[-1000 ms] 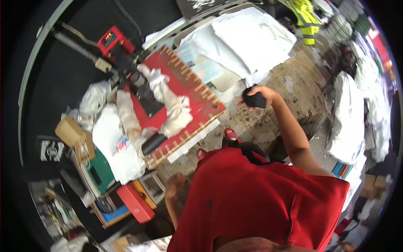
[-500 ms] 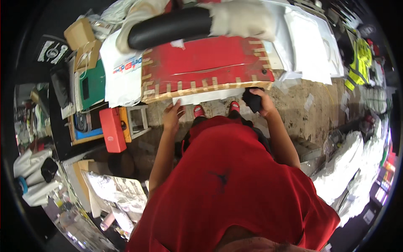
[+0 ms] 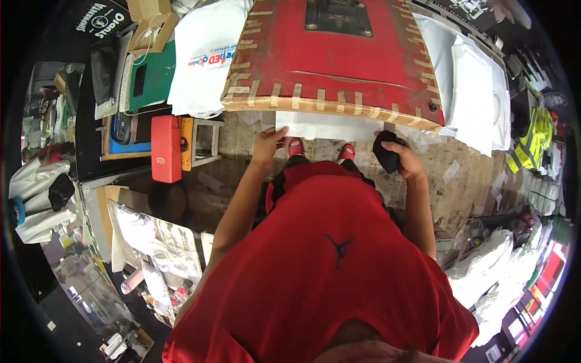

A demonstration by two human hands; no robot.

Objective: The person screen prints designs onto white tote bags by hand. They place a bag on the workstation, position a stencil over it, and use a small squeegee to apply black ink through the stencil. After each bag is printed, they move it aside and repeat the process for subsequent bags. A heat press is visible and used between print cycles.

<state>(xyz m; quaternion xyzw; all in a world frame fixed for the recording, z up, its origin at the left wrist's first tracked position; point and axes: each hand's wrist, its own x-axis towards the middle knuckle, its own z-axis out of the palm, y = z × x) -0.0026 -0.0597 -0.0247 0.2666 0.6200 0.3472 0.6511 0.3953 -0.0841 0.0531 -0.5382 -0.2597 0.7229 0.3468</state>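
A large red box-like machine part (image 3: 339,66), its edges bound with tan tape strips, stands in front of me with a dark bolted plate (image 3: 339,17) on top. A white sheet (image 3: 330,126) sticks out below its front edge; the rest of it is hidden. My left hand (image 3: 268,147) pinches the sheet's left front corner between thumb and fingers. A crumpled black cloth (image 3: 385,152) is in the grip of my right hand (image 3: 407,158), beside the sheet's right end. Whether that hand also touches the sheet I cannot tell.
White printed bags (image 3: 203,66) lie left of the machine, and stacked white sheets (image 3: 475,85) lie right. A red box (image 3: 166,149) sits by a small stool (image 3: 204,144) at left. Plastic-wrapped bundles (image 3: 484,260) stand at lower right; a yellow safety vest (image 3: 535,142) hangs at far right.
My view has tilted, so the machine's red top shows more and its black padded bar has left the picture. Both hands keep their places at the sheet's ends; more of the sheet shows.
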